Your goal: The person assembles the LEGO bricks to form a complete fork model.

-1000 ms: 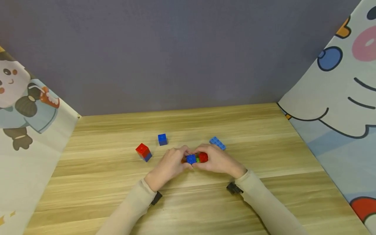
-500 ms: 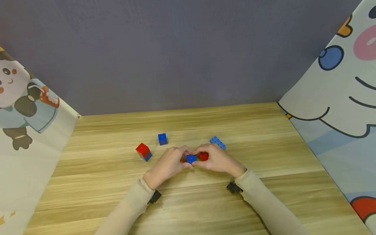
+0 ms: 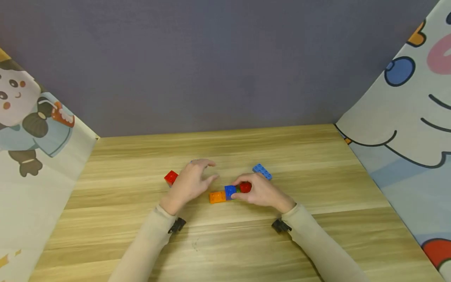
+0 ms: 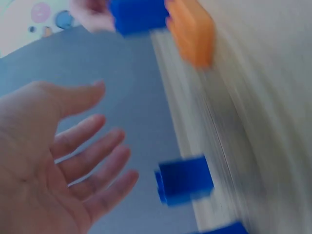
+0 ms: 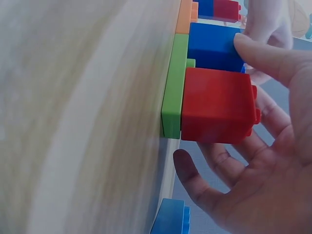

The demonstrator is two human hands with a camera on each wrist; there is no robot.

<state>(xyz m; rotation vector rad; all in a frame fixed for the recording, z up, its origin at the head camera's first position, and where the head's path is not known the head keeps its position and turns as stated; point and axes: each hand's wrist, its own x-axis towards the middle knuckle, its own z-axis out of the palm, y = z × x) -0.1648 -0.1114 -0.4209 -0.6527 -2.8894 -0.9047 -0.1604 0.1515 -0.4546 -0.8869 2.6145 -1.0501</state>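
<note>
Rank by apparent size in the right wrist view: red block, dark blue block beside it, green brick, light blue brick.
1. Red block
2. Dark blue block and green brick: too close to rank; the green one is longer but thinner
3. Light blue brick, cut off by the frame

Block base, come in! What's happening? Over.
Left hand holding nothing. Right hand pinching blue boxy plastic block. Maybe in the way: red boxy plastic block, close beside it.
</note>
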